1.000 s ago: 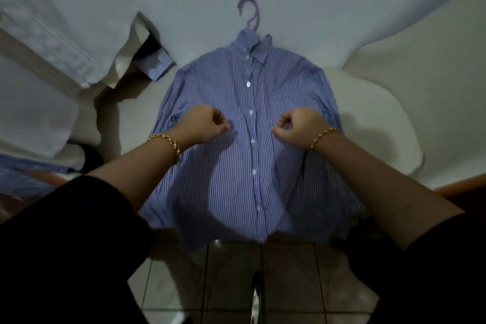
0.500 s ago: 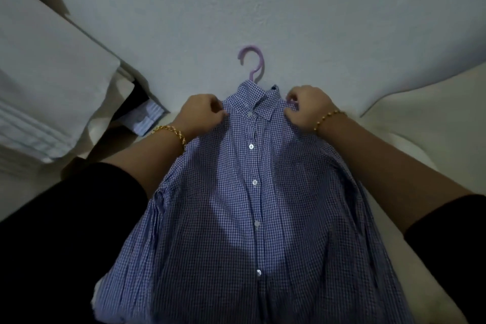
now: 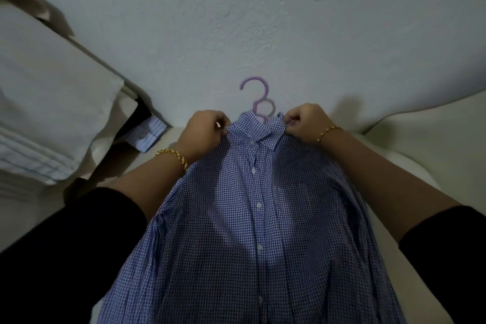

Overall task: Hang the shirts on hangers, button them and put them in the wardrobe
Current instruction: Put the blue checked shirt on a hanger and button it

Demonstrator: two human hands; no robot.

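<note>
Head view, single frame.

- Checked shirt (image 3: 236,231), blue and white: collar at frame centre, body spreading down to the bottom edge. It covers the middle of a cream surface (image 3: 420,155).
- Purple hanger (image 3: 254,78) is inside the shirt. The hook and two small rings stick out above the collar, against the pale wall (image 3: 263,21).
- Placket runs down the centre with white buttons (image 3: 259,205) in a line, and the front panels meet along it. The collar is parted at the very top, where the hanger neck shows through.
- Left hand (image 3: 207,129): fingers curled, pinching the shirt at the left end of the collar – a narrow grip on fabric only.
- Right hand (image 3: 305,121): fingers curled likewise, pinching the right end of the collar.
- Whether the collar is lifted off the surface or lying on it – cannot tell.
- Gold bracelet on the left wrist (image 3: 173,156) and another on the right wrist (image 3: 328,131). Black sleeves (image 3: 65,244) fill the lower corners.
- Left of frame: folded white cloth (image 3: 52,113), and near its lower right edge a striped blue piece of fabric (image 3: 147,134), just beside the left hand and apart from the shirt.
</note>
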